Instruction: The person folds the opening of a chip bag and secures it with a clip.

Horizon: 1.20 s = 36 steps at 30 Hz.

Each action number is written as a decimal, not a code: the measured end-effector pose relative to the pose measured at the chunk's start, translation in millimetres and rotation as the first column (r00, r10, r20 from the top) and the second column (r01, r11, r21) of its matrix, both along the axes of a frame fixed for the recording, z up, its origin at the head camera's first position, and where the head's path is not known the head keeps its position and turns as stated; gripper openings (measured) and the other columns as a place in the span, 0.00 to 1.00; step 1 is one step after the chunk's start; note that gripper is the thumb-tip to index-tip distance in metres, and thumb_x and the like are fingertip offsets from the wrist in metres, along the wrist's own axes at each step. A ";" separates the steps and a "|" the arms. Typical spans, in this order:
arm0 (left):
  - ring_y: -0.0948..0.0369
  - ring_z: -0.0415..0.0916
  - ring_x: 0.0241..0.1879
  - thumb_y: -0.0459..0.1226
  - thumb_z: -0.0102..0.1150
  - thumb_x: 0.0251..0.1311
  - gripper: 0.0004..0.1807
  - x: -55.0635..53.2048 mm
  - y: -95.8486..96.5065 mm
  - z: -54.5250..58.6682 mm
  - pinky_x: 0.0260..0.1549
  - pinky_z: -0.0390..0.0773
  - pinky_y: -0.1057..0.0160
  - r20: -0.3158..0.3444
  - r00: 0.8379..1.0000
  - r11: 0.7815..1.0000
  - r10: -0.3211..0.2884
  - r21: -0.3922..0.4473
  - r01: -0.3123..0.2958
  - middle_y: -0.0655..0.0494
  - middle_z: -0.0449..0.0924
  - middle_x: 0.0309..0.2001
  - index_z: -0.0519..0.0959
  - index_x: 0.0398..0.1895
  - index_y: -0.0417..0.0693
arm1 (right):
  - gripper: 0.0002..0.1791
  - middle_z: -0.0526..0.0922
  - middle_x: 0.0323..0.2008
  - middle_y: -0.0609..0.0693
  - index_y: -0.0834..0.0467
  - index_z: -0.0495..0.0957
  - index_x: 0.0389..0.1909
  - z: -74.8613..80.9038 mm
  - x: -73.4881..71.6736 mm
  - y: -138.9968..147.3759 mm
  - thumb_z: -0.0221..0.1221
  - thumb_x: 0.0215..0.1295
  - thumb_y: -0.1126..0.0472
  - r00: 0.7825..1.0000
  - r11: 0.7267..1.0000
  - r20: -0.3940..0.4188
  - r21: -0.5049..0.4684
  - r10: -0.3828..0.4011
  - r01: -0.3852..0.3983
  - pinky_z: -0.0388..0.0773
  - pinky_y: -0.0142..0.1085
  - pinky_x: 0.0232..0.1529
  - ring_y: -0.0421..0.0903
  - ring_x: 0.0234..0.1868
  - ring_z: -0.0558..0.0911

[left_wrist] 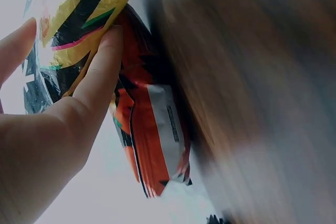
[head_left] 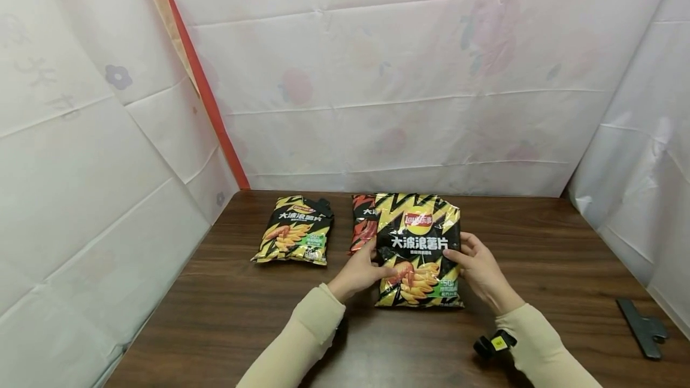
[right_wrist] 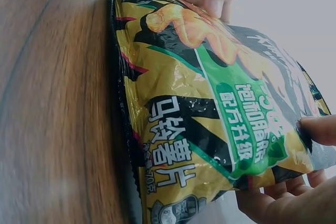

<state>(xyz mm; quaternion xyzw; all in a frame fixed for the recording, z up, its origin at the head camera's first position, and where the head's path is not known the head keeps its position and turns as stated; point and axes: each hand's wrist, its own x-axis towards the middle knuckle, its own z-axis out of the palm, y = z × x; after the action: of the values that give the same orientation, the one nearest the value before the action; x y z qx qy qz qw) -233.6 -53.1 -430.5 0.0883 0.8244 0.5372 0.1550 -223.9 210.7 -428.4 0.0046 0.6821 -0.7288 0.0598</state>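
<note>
A yellow-and-black bag of potato chips (head_left: pixel 417 283) stands near the middle of the table between both hands, its front facing me and its upper right corner slanted. My left hand (head_left: pixel 358 273) grips its left edge, thumb on the front and fingers partly hidden behind. On the opposite edge, my right hand (head_left: pixel 483 268) holds it with the thumb on the front and fingers behind. Close up in the right wrist view, the same chip bag (right_wrist: pixel 173 77) looks puffed. Behind it is a red chip bag (head_left: pixel 363 226), partly covered; its orange-red side (left_wrist: pixel 149 135) shows in the left wrist view.
Another yellow-and-black chip bag (head_left: pixel 293 232) lies to the left, with a black clip (head_left: pixel 319 207) at its upper right corner. A dark clip (head_left: pixel 641 328) lies near the right edge of the brown table (head_left: pixel 215 328). White patterned sheets (head_left: pixel 377 76) enclose the back and sides.
</note>
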 end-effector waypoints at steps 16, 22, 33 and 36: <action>0.39 0.63 0.68 0.42 0.71 0.56 0.52 0.8 -31.2 -2.5 0.62 0.70 0.42 -0.034 0.999 1.000 0.008 -0.025 -0.009 0.32 0.58 0.72 0.50 0.77 0.37 | 0.27 0.77 0.46 0.43 0.62 0.58 0.63 0.4 0.1 -24.6 0.58 0.68 0.66 0.999 0.999 -0.019 0.006 0.036 -0.036 0.80 0.34 0.40 0.37 0.41 0.82; 0.38 0.67 0.65 0.39 0.71 0.56 0.44 2.0 -42.3 -0.5 0.58 0.73 0.42 -0.062 0.998 0.999 -0.028 0.018 0.029 0.35 0.65 0.69 0.59 0.74 0.41 | 0.27 0.78 0.44 0.43 0.62 0.60 0.62 0.4 0.8 -33.5 0.60 0.67 0.66 0.998 0.998 -0.019 0.033 0.054 -0.054 0.77 0.31 0.34 0.37 0.38 0.80; 0.38 0.65 0.66 0.39 0.72 0.55 0.45 3.9 -54.3 -1.2 0.59 0.72 0.42 -0.063 0.997 0.999 -0.037 -0.011 0.036 0.33 0.62 0.70 0.59 0.73 0.38 | 0.27 0.78 0.49 0.46 0.63 0.61 0.62 -0.7 -0.3 -37.6 0.61 0.67 0.62 0.995 0.992 -0.035 0.090 0.095 -0.092 0.78 0.34 0.38 0.38 0.42 0.79; 0.40 0.70 0.63 0.37 0.71 0.55 0.40 2.9 -54.9 -1.3 0.55 0.75 0.44 -0.077 0.996 0.999 -0.052 0.007 0.053 0.35 0.69 0.65 0.64 0.70 0.39 | 0.27 0.79 0.47 0.45 0.64 0.62 0.62 -0.2 -2.2 -35.8 0.61 0.68 0.62 0.994 0.989 -0.041 0.117 0.099 -0.094 0.78 0.35 0.42 0.38 0.42 0.79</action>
<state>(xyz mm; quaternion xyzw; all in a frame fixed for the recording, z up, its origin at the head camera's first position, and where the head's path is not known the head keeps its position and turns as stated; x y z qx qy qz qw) -230.7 -108.0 -431.8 0.1311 0.8247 0.5329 0.1369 -226.1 174.9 -428.5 -0.0421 0.7235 -0.6846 0.0786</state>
